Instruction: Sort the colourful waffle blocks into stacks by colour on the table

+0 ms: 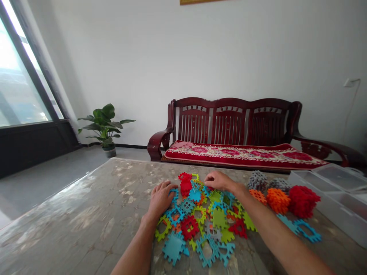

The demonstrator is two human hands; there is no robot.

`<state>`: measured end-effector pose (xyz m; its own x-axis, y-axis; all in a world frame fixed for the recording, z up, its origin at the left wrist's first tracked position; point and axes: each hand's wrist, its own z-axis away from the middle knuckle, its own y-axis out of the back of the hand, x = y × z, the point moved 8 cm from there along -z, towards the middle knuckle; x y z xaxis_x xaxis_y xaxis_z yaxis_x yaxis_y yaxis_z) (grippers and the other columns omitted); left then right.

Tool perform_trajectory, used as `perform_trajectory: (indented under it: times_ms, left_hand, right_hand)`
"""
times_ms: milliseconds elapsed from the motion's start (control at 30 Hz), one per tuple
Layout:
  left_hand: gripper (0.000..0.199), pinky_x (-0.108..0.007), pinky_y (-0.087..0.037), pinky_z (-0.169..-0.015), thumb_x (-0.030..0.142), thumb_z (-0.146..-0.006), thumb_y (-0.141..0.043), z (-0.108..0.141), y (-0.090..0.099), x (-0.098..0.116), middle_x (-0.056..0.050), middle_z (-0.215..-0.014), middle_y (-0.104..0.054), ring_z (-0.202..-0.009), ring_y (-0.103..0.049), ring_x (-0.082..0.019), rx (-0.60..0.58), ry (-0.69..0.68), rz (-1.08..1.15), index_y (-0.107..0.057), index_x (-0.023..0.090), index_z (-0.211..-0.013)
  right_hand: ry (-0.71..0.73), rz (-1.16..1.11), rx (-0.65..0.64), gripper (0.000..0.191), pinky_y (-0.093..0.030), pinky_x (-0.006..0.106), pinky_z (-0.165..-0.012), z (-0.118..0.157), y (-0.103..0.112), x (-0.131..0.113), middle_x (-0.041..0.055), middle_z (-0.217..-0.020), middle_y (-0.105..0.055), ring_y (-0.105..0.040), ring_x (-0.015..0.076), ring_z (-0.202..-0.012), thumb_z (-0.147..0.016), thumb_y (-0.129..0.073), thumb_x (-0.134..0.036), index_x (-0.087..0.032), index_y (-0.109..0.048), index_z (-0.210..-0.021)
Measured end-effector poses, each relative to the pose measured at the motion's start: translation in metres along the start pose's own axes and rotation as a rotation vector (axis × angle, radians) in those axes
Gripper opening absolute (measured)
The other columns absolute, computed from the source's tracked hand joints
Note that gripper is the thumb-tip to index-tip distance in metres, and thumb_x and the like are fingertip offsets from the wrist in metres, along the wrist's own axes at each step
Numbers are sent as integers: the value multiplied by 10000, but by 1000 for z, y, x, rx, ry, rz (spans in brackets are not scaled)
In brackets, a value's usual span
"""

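A loose heap of plastic interlocking building tiles in blue, green, red and orange lies on the table, with a blue square tile [174, 246] and a red window tile [189, 227] near its front. My left hand [162, 196] rests at the heap's left side, fingers spread and palm down, beside a blue tile [174, 195] that its fingertips touch. At the heap's far right edge is my right hand [218, 180], its fingers bent inward and closed. A bit of red shows beneath those fingertips; what they hold is mostly hidden.
Sorted stacks of grey tiles [257, 180], orange tiles [278, 200] and red tiles [304, 201] stand at the right. Beside them are lidded clear plastic boxes [344, 214]. Behind the patterned table [86, 214] are a wooden bench [229, 120] and a potted plant [107, 124].
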<state>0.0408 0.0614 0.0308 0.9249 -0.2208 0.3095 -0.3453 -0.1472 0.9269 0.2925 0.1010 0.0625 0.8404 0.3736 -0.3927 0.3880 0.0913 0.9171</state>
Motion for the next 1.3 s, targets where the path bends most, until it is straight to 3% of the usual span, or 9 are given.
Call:
perform_trajectory:
  times_ms: [67,167,333,500,700,800,933,1033,1300]
  left_hand:
    - [397,-463,-321,-1120,237,-880,-474,0,0,0,-17,-1391,-598,-1343,-478,-251,7,-10,3,-695,351,-1189]
    - [392,-462,-333,-1112,240,-875,-474,-1,-1,-1,-22,-1390,-601,-1338,-485,-255,22,-18,9,-691,333,-1188]
    - [403,-455,-330,-1115,244,-867,-483,-1,-2,-2,-27,-1392,-603,-1344,-480,-256,20,-17,12,-671,310,-1218]
    - [464,-442,-312,-1129,264,-868,-482,-1,-2,-2,-52,-1419,-584,-1352,-469,-255,8,11,12,-605,268,-1315]
    - [514,-445,-313,-1122,270,-871,-455,-3,-4,-4,-60,-1412,-587,-1331,-487,-244,19,10,33,-537,262,-1378]
    - [534,-446,-305,-1127,236,-861,-445,-4,-6,-5,-45,-1414,-588,-1333,-486,-235,8,2,36,-533,284,-1386]
    - [491,-468,-292,-1135,245,-883,-434,-5,-8,-5,-21,-1420,-587,-1345,-476,-240,-6,-19,34,-581,322,-1345]
    - [464,-468,-281,-1141,258,-898,-428,-5,-9,-5,-5,-1429,-582,-1360,-461,-237,-10,-27,38,-606,341,-1319]
    - [440,-450,-300,-1135,256,-880,-449,-4,-5,-2,5,-1398,-610,-1340,-480,-230,4,-59,62,-645,340,-1264]
  right_hand:
    - [-20,-1,43,290,-441,237,-674,0,7,-1,23,-812,-745,-657,174,-750,-852,-530,-356,-191,-764,-894]
    - [-25,13,107,342,-447,286,-881,-11,7,-16,75,-1123,-729,-646,223,-1037,-883,-509,-354,-196,-725,-1095]
    - [-22,32,77,504,-339,376,-1096,-43,-25,-52,132,-1466,-512,-467,269,-1339,-911,-516,-409,-191,-557,-1364]
    - [-54,36,12,410,-390,437,-1046,-56,-52,-66,148,-1358,-601,-540,286,-1257,-940,-469,-373,-189,-616,-1276]
    - [82,-30,22,350,-435,273,-973,-41,-45,-86,32,-1228,-698,-617,195,-1134,-955,-454,-386,-262,-680,-1192]
    - [28,-21,77,389,-415,264,-1003,-31,-26,-67,34,-1311,-656,-588,189,-1192,-966,-430,-369,-261,-626,-1284]
    - [-229,78,164,415,-340,412,-1088,-11,0,-6,167,-1353,-597,-507,282,-1290,-962,-410,-321,-153,-596,-1292]
    - [-384,123,145,414,-339,476,-1080,5,2,31,201,-1334,-598,-509,313,-1284,-965,-406,-341,-132,-611,-1258]
    - [-294,104,128,492,-352,327,-1085,34,-11,26,103,-1426,-559,-497,224,-1317,-989,-346,-426,-198,-536,-1382]
